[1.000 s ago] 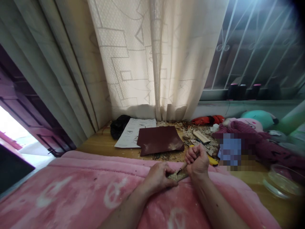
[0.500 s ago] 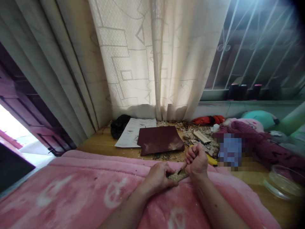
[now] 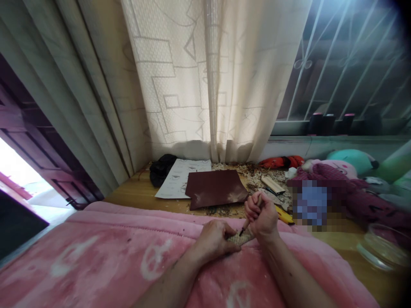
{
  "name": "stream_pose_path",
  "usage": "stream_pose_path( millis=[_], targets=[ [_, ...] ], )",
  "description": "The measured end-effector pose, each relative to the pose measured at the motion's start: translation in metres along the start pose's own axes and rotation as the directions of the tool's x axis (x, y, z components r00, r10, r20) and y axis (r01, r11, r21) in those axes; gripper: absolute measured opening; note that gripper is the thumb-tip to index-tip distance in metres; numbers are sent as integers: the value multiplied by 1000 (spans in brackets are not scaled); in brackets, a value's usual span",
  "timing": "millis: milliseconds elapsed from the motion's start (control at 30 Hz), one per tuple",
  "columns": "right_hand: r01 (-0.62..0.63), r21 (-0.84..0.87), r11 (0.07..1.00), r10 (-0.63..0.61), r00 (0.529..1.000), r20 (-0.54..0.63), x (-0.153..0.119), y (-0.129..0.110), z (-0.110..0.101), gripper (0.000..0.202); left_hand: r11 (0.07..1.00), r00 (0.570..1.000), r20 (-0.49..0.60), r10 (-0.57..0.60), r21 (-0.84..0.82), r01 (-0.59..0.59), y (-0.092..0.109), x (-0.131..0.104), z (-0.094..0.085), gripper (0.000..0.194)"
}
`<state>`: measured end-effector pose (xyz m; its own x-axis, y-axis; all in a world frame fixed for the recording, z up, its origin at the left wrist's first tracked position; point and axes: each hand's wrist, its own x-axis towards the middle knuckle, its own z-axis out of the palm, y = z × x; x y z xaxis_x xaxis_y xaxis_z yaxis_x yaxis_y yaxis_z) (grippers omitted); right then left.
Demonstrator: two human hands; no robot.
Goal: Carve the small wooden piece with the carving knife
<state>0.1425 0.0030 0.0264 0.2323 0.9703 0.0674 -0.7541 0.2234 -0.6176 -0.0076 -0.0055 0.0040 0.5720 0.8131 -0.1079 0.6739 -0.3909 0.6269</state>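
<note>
- The left hand (image 3: 215, 236) grips the left end of a pale patterned piece (image 3: 235, 239) between thumb and fingers.
- The right hand (image 3: 262, 219) is closed in a fist around the handle of a slim tool (image 3: 245, 224), its dark tip pointing down at the upper face of the piece; whether the tip cuts in is too small to tell.
- The pale patterned piece is between the two hands, above the pink blanket (image 3: 105, 252) that runs along the near edge of the tabletop (image 3: 128, 194); its right end reaches the right hand.
- Just beyond the right hand, a yellow-handled cutter (image 3: 284, 215) lies on the tabletop.
- Farther back, a pale block (image 3: 272, 185) and a dark, thin tool (image 3: 270, 190) lie near each other among scattered shavings (image 3: 239, 168).
- A dark brown sheet (image 3: 218, 188) overlaps the right part of a white printed sheet (image 3: 170, 183), beyond the left hand.
- A black bag (image 3: 161, 170) sits by the far left corner of the tabletop.
- An orange-red bundle (image 3: 280, 162) lies at the far edge, left of the plush toys (image 3: 351, 169).
- A clear bowl (image 3: 375, 256) stands toward the right edge.
</note>
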Motion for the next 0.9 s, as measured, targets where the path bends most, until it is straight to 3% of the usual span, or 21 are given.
stream_pose_path(
  millis=[333, 500, 667, 800, 900],
  targets=[
    [-70, 5, 998, 70, 994, 79, 8, -4, -12, 22, 1000, 999, -16, 28, 11, -28, -3, 2, 2, 27],
    [2, -29, 1000, -4, 998, -70, 8, 3, -9, 24, 999, 1000, -13, 20, 25, -20, 0, 1, 0, 24],
    [124, -163, 979, -168, 940, -295, 7, 13, -4, 29, 999, 999, -25, 41, 17, -40, 1, 0, 0, 20],
    [165, -234, 958, -240, 909, -340, 6, 17, -4, 33, 999, 999, -24, 45, 22, -44, -1, 0, 1, 22],
    [160, -234, 959, -229, 925, -305, 3, 16, -1, 34, 998, 999, -17, 33, 49, -32, 0, 0, 1, 21]
  ],
)
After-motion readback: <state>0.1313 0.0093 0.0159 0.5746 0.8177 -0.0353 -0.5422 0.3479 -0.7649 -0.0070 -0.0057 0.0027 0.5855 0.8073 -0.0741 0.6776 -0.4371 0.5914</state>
